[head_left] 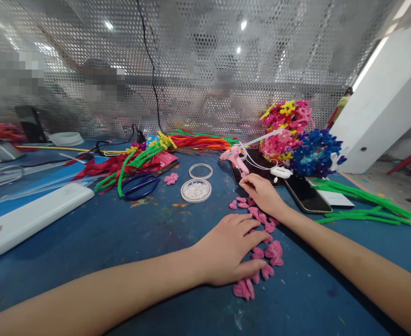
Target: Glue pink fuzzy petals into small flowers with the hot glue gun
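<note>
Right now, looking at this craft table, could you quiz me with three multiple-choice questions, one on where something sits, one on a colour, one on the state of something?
1. Where is the round dish of white beads?
A. Beyond the left hand, near the blue-handled scissors
B. On top of the phone
C. Under the white block

2. What colour are the small petal pieces by the hands?
A. Green
B. Pink
C. Yellow

3. How is the left hand?
A. Clenched round the glue gun
B. Lifted high above the table
C. Laid flat, fingers spread by the petals

Answers:
1 A: the dish sits on the blue table just right of the scissors.
2 B: every piece is pink.
3 C: the palm lies down on the table, holding nothing, while the right hand rests near the pink glue gun.
</note>
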Motion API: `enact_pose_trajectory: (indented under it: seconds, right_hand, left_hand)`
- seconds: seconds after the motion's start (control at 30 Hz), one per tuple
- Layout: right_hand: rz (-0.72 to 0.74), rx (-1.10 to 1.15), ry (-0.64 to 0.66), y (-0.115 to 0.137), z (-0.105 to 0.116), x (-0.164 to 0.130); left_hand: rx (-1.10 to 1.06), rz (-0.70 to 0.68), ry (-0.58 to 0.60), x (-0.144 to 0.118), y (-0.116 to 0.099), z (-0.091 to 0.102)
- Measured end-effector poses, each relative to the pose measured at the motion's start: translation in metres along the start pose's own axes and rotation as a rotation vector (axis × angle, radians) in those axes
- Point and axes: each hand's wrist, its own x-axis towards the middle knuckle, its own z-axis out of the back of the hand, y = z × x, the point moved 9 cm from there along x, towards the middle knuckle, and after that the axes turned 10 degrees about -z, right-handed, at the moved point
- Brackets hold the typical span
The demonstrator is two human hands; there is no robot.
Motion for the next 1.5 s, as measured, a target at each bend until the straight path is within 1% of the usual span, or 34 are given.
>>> enact_pose_trajectory:
  seconds: [0.2,0.4,0.6,0.77,1.03,1.27,1.37,1.5]
  right_hand:
    - [0.154,-0.158,0.067,0.019,-0.011,-0.003]
    - [0.22,-0.222,0.047,0.018,-0.012,-0.006]
    - [0.225,-0.237,0.01,0.019,-0.009,-0.007]
    - [0.254,-0.257,0.039,0.021,-0.014,-0.008]
    - [0.201,-0.263,-0.006,0.02,-0.006,-0.007]
    - [0.215,-0.242,0.015,0.02,-0.011,-0.007]
    - [0.2,-0.208,-0.014,0.021,-0.006,-0.007]
    - [0.149,-0.16,-0.092,0.02,0.007,-0.006]
  left_hand:
    - [0.009,-0.008,-0.002,0.0,0.0,0.001]
    - [0.009,-0.014,-0.007,0.001,-0.001,0.001]
    - [0.012,-0.009,0.0,0.001,0.0,0.0]
    - [0.008,-0.011,0.0,0.0,0.0,0.0]
    - [0.011,0.001,0.011,0.0,0.001,-0.001]
    - [0.007,-0.013,-0.002,0.001,0.0,0.0]
    - [0.009,-0.013,0.0,0.001,0.0,0.0]
    - [0.011,-0.012,-0.003,0.001,0.0,0.0]
